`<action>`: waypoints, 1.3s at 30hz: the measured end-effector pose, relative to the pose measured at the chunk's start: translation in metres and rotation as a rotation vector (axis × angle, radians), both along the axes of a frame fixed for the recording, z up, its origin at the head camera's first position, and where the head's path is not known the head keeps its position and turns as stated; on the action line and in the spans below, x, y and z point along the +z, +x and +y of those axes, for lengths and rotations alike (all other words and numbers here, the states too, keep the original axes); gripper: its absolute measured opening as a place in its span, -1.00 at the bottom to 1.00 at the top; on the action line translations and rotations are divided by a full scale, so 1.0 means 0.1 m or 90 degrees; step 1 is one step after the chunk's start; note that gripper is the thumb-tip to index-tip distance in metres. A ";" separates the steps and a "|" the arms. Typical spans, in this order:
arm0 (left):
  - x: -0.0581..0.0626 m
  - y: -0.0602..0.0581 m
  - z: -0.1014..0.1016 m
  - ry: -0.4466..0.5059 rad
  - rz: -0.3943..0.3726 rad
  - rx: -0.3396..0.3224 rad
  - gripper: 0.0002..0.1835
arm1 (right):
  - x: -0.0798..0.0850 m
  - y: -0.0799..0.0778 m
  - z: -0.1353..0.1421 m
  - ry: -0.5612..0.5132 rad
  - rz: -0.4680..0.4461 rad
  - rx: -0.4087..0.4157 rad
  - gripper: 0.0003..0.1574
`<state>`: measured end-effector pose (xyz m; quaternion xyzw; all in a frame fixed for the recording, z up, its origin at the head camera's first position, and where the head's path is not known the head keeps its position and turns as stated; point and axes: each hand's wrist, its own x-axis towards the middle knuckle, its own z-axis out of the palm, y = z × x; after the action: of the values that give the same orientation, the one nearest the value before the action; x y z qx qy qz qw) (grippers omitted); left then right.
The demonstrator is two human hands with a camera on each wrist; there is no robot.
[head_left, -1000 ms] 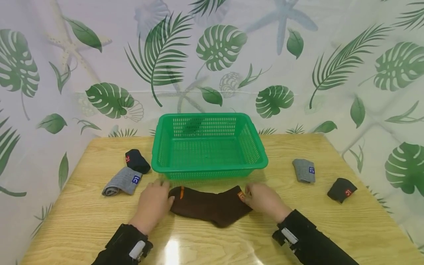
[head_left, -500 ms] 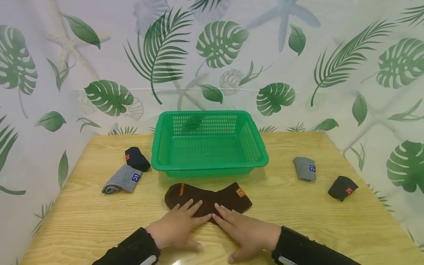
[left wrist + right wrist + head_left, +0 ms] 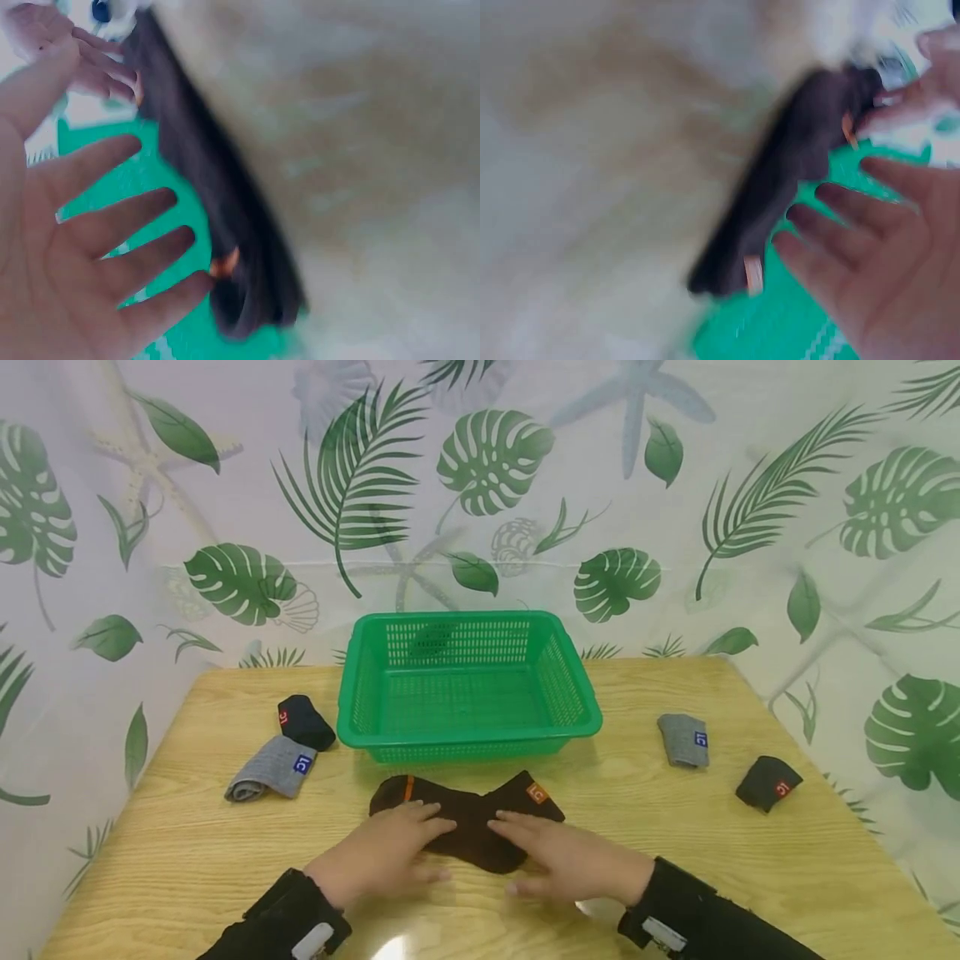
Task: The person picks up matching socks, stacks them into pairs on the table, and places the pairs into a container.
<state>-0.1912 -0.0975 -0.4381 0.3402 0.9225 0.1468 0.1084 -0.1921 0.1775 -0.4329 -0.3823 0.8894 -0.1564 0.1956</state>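
Observation:
A dark brown sock (image 3: 472,818) with orange marks lies flattened on the table, crosswise in the head view, its labelled cuff to the right. Over its left half is my left hand (image 3: 386,852), fingers extended. My right hand (image 3: 573,860) reaches over the lower right part, its fingers straight too. Neither hand grips the sock. Whether the fingertips touch it or hover just above cannot be told. Both wrist views are blurred; the left hand (image 3: 105,247) shows spread fingers beside the sock (image 3: 217,180), and the right hand (image 3: 877,247) looks likewise.
A green plastic basket (image 3: 468,739) stands just behind the sock. To its left lie a folded navy sock (image 3: 306,723) and a folded grey sock (image 3: 272,767). On the right are another folded grey sock (image 3: 682,741) and a folded black sock (image 3: 767,782). A leaf-patterned cloth hangs behind.
My hands first pinched the sock's two ends, then lay flat together on its middle. Now they have drawn slightly apart. The sock stays spread out in nearly the same place.

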 end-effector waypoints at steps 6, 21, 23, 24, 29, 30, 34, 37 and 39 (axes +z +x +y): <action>0.09 -0.23 -0.22 0.121 0.091 0.163 -0.67 | 0.13 -0.34 0.15 -0.095 0.106 -0.249 -0.60; -0.22 -0.39 -0.54 0.190 -0.086 0.394 -0.64 | -0.15 -0.56 0.24 -0.095 0.001 -0.386 -0.81; -0.24 -0.39 -0.54 0.196 -0.091 0.399 -0.67 | -0.18 -0.56 0.23 -0.096 0.000 -0.393 -0.82; -0.24 -0.39 -0.54 0.198 -0.092 0.401 -0.68 | -0.19 -0.57 0.23 -0.097 -0.001 -0.396 -0.82; -0.27 -0.40 -0.53 0.203 -0.091 0.404 -0.71 | -0.23 -0.59 0.21 -0.092 -0.006 -0.402 -0.81; -0.27 -0.40 -0.53 0.204 -0.089 0.404 -0.71 | -0.24 -0.59 0.21 -0.092 -0.007 -0.402 -0.81; -0.28 -0.40 -0.52 0.206 -0.091 0.408 -0.74 | -0.25 -0.58 0.20 -0.090 -0.015 -0.410 -0.82; -0.28 -0.40 -0.51 0.207 -0.094 0.415 -0.77 | -0.24 -0.56 0.20 -0.090 -0.026 -0.417 -0.83; -0.28 -0.40 -0.51 0.206 -0.097 0.418 -0.79 | -0.24 -0.55 0.20 -0.094 -0.033 -0.418 -0.82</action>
<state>-0.2308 -0.1483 -0.4662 0.0272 0.9367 0.3422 0.0688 -0.2470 0.1975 -0.4569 -0.0843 0.9461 -0.2848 0.1287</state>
